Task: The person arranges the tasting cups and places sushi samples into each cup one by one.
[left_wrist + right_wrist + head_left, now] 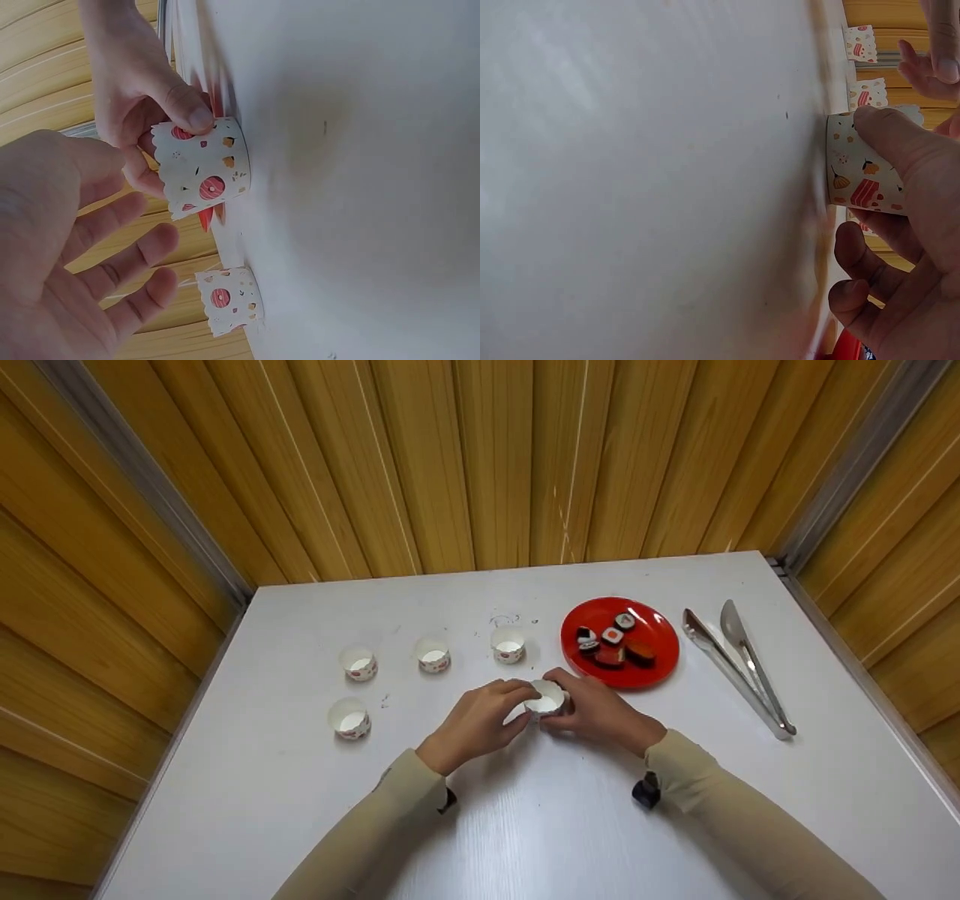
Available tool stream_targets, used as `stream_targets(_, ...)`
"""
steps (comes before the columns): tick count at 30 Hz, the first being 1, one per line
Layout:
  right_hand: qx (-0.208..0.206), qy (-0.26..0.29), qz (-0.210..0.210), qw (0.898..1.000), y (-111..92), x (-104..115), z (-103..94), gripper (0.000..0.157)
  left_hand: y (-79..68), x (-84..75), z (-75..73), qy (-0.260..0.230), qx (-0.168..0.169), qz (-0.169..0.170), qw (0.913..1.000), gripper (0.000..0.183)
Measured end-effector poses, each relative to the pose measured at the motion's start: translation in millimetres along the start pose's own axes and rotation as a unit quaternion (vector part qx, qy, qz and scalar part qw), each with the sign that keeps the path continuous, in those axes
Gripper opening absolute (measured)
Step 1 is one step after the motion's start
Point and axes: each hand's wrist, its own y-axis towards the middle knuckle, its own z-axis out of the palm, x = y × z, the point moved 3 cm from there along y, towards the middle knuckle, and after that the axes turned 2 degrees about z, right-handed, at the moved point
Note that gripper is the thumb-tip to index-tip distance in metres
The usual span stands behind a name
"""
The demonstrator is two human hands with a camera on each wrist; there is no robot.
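My right hand [600, 716] grips a white paper baking cup [551, 706] between thumb and fingers at the cup's right side. The cup stands upright close over the table, its scalloped rim up. In the right wrist view the thumb presses the wall of this printed cup [866, 176]. My left hand [480, 720] is at the left side of the cup, its fingers loosely bent by the rim. In the left wrist view the left hand's fingers [124, 274] are spread and apart from the cup [206, 169].
Several like cups stand to the left and behind, among them a back cup [508, 646] and a front-left cup [350, 721]. A red plate [652, 675] with several small sushi pieces [612, 636] lies right of them. Metal tongs [739, 675] lie farther right. Wood-patterned walls [495, 465] enclose the table.
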Motion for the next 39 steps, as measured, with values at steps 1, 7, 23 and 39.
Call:
stream_targets(1,0.0,-0.001,0.0,1.0,0,0,0.3,0.055,-0.1,-0.4,1.7,0.0,0.002,0.001,1.0,0.025)
stream_targets(7,0.004,-0.002,0.0,1.0,-1,0,1.2,0.055,1.2,-1.8,8.9,-0.006,0.019,-0.003,0.9998,0.025)
stream_targets(23,0.004,0.0,0.008,1.0,-1,1,1.6,0.055,1.7,-2.9,16.5,-0.002,0.05,-0.02,0.9985,0.022)
stream_targets(39,0.0,-0.002,0.008,1.0,-1,0,0.2,0.055,3.3,-1.4,19.9,-0.004,0.058,-0.02,0.9981,0.021)
